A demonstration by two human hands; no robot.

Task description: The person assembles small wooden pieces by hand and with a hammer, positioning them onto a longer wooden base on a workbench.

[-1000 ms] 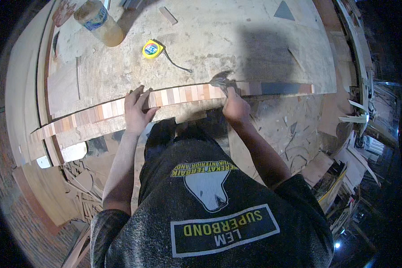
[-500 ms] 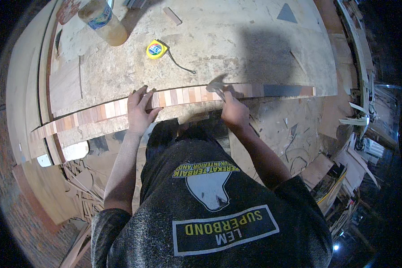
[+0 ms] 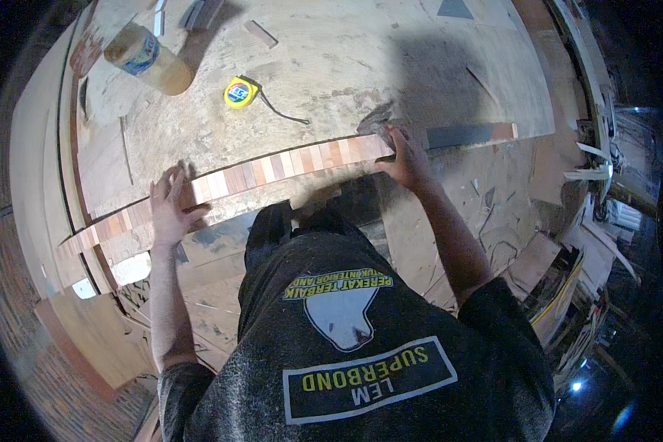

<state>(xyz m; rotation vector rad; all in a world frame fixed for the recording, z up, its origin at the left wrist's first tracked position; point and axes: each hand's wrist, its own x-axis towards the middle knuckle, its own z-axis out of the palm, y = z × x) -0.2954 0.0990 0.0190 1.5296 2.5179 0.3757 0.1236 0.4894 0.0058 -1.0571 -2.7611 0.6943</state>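
A long narrow wooden strip (image 3: 276, 167), made of side-by-side blocks in light and reddish-brown tones, lies along the near edge of the worktable (image 3: 324, 74). My left hand (image 3: 171, 210) rests across its left part, fingers spread toward the far edge and thumb apart on the near side. My right hand (image 3: 407, 160) is at the strip's right part, thumb on the near side and fingers bent over a crumpled-looking grey thing (image 3: 376, 121). That thing is smeared and its kind is not plain. A dark grey length (image 3: 468, 136) continues the strip's line to the right.
Beyond the strip lies a yellow tape measure (image 3: 239, 93) with a dark cord. A clear plastic bottle (image 3: 155, 66) of cloudy liquid stands at the far left. A small wood block (image 3: 260, 33) is farther back. Wood scraps (image 3: 545, 254) are piled at the right.
My left hand has slid left along the strip. My right hand has moved right and slightly away from me with the grey thing. The whole view has shifted a little.
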